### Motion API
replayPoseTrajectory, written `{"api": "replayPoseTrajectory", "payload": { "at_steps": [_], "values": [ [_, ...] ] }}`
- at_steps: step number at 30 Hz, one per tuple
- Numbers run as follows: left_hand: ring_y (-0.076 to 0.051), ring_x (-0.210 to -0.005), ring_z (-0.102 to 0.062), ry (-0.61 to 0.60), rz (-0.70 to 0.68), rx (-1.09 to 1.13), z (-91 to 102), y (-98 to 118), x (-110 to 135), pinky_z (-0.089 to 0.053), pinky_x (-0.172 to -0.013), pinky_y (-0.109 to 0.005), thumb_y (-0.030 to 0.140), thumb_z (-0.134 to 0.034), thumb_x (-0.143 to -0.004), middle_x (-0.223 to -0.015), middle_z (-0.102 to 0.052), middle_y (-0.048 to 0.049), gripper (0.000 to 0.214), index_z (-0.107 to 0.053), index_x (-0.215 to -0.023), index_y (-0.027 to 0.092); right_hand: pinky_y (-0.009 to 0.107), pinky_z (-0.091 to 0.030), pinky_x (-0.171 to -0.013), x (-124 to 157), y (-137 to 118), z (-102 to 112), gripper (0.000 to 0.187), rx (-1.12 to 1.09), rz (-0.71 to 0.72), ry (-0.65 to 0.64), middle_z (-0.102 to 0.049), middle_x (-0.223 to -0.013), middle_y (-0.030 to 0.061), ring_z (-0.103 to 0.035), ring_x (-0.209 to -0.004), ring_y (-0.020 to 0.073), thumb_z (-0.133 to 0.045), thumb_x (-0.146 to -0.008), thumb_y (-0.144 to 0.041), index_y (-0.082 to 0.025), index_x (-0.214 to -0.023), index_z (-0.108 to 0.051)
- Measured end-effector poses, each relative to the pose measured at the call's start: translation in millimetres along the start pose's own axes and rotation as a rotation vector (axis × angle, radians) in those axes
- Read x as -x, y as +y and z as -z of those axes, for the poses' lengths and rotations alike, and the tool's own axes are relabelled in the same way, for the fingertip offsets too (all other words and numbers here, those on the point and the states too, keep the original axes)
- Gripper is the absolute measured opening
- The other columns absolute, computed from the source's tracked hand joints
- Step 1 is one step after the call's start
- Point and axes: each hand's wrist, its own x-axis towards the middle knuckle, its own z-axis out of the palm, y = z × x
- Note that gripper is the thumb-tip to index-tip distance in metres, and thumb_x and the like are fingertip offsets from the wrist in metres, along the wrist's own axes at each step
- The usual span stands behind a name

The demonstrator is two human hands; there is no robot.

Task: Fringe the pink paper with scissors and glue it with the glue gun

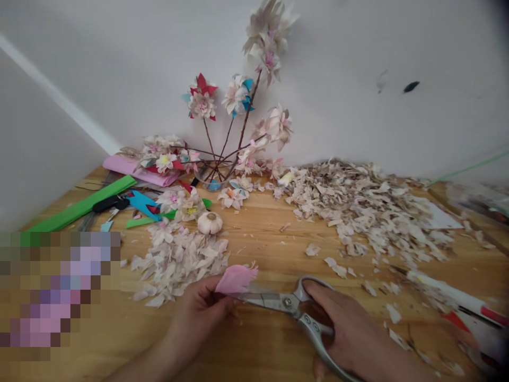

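Observation:
A small piece of pink crepe paper (pixel 237 279) with a fringed right edge is pinched between the thumb and fingers of my left hand (pixel 202 305). My right hand (pixel 342 323) has its fingers through the handles of silver metal scissors (pixel 287 302). The blades point left and lie along the lower edge of the pink paper, their tips close to my left fingertips. Just beyond my left hand spreads a pile of pale, papery petals (pixel 189 260). A garlic bulb (pixel 209 223) stands at the back of that pile.
A larger heap of dry garlic skins (pixel 358 207) covers the back right. Handmade flowers (pixel 202 106) on twigs rise from a clear bowl (pixel 202 172) by the wall. Green paper (pixel 83 204), folded pink paper (pixel 159 178) and a black-handled tool (pixel 109 203) lie left. A pixelated patch hides the left edge.

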Motion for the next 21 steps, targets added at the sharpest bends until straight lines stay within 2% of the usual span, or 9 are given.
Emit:
{"api": "replayPoseTrajectory", "payload": {
  "at_steps": [3, 10, 15, 21],
  "values": [
    [-0.01, -0.048, -0.052, -0.004, -0.007, -0.003, 0.0, -2, 1, -0.047, -0.043, -0.017, 0.019, -0.074, -0.053, -0.052, -0.063, 0.0023, 0.007, -0.071, -0.059, 0.018, 0.03, -0.042, -0.067, 1, 0, -1, 0.069, -0.008, 0.027, 0.0, -0.062, -0.093, 0.0033, -0.057, -0.079, 0.0251, -0.086, -0.038, -0.055, -0.023, -0.088, -0.05],
    [-0.01, -0.054, -0.056, -0.011, -0.012, 0.016, 3.9, -13, 1, -0.047, -0.045, -0.016, 0.019, -0.076, -0.056, -0.058, -0.066, 0.002, 0.011, -0.073, -0.066, 0.02, 0.025, -0.036, -0.057, 1, 2, -3, 0.068, -0.004, 0.02, 0.012, -0.06, -0.079, -0.002, -0.052, -0.064, 0.0184, -0.088, -0.037, -0.051, -0.024, -0.083, -0.045],
    [-0.008, -0.049, -0.052, -0.031, 0.001, 0.024, 2.8, -9, 2, -0.049, -0.044, -0.017, 0.026, -0.078, -0.056, -0.059, -0.067, 0.0019, 0.012, -0.073, -0.066, 0.02, 0.022, -0.031, -0.051, 2, 1, -3, 0.065, -0.018, -0.015, 0.004, -0.056, -0.068, -0.007, -0.045, -0.057, 0.0138, -0.088, -0.038, -0.048, -0.025, -0.078, -0.042],
    [-0.008, -0.049, -0.053, -0.04, -0.019, 0.018, 2.1, -8, 1, -0.049, -0.044, -0.016, 0.026, -0.078, -0.057, -0.057, -0.066, 0.0022, 0.01, -0.073, -0.063, 0.021, 0.022, -0.031, -0.051, 1, 3, -3, 0.062, -0.025, -0.033, 0.021, -0.056, -0.067, -0.0075, -0.048, -0.057, 0.0138, -0.088, -0.037, -0.043, -0.025, -0.076, -0.043]
  ]
}}
